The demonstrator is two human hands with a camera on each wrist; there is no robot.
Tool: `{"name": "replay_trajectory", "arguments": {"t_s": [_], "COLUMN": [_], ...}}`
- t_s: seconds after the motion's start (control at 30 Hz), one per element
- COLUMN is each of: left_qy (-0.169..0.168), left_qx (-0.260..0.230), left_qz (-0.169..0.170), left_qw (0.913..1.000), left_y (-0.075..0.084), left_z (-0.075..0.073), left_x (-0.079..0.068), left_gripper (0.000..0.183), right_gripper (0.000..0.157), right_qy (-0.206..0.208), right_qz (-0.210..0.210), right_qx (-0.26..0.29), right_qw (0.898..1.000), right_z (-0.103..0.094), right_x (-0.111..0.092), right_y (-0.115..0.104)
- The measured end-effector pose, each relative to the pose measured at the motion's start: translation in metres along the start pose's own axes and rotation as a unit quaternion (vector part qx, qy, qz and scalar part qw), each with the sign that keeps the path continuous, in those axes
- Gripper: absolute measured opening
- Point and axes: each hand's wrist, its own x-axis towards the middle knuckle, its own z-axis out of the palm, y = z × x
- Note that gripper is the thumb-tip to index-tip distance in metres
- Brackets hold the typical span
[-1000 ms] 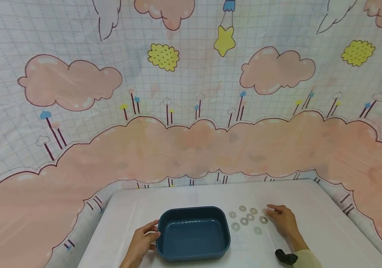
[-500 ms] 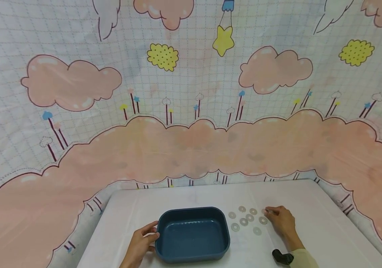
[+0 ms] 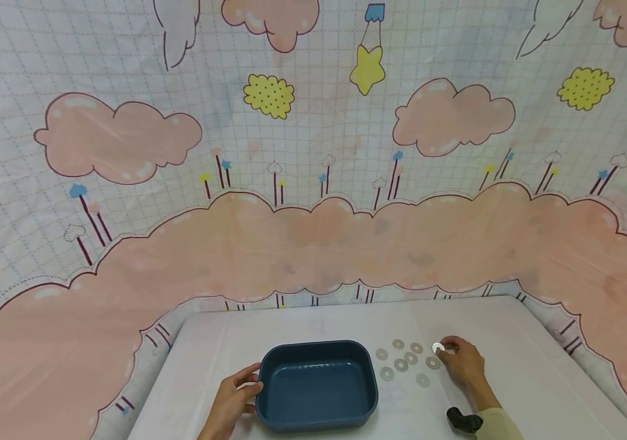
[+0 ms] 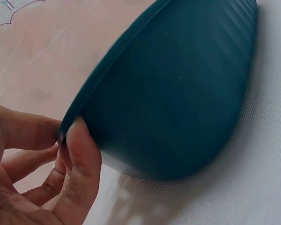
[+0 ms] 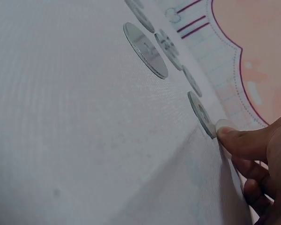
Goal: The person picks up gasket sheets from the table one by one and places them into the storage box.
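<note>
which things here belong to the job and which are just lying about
In the job, seemingly:
pinched ring, in the right hand
eight other rings on the table
blue tub, held by the left hand

Just around, apparently:
patterned backdrop
black object by the right sleeve

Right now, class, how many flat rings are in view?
9: one ring pinched in the right hand; eight on the table: two farthest, two central, one leftmost, one rightmost, two nearest. The hand might hide another.

Seeing a tray [image 3: 318, 391] on the table [image 3: 225, 333], bottom centre of frame, left hand [image 3: 228, 396] at its left end, rings [image 3: 407, 361] then right hand [image 3: 464, 365] toward lower right, backdrop [image 3: 313, 250] behind.
</note>
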Motion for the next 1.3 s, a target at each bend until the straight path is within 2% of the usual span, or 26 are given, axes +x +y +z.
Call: {"name": "replay_trajectory", "arguments": {"t_s": [0.23,0.5,0.8,0.93,1.17,1.3], "left_qy": [0.01,0.009,0.006,0.006,0.001,-0.003], "left_qx": [0.006,0.01,0.009,0.006,0.008,0.007], "left_qz": [-0.003,-0.001,0.0,0.003,0.01,0.009], "left_qw": [0.9999,0.9999,0.9999,1.0,0.9999,0.9999], "left_y": [-0.002,-0.006,-0.002,-0.002,-0.005,-0.006], "left_z": [-0.001,-0.001,-0.001,-0.002,-0.002,-0.002], "left_x": [0.001,0.005,0.001,-0.001,-0.001,0.0], "left_gripper": [0.052,0.051,0.052,0.051,0.052,0.053], "right_gripper": [0.018,0.025,0.032,0.031,0.028,0.027], "right_qy": [0.007,0.004,-0.02,-0.017,-0.014,-0.018], "right_qz": [0.034,0.057,0.075,0.057,0.032,0.02], "right_qx": [0.068,0.131,0.197,0.208,0.193,0.206], "right_qw": [0.997,0.99,0.977,0.976,0.981,0.978], "right_z": [-0.006,-0.017,-0.024,-0.023,-0.022,-0.021], "right_x": [-0.001,-0.005,-0.014,-0.018,-0.023,-0.027], "right_y": [-0.004,-0.008,-0.023,-0.036,-0.061,-0.075]}}
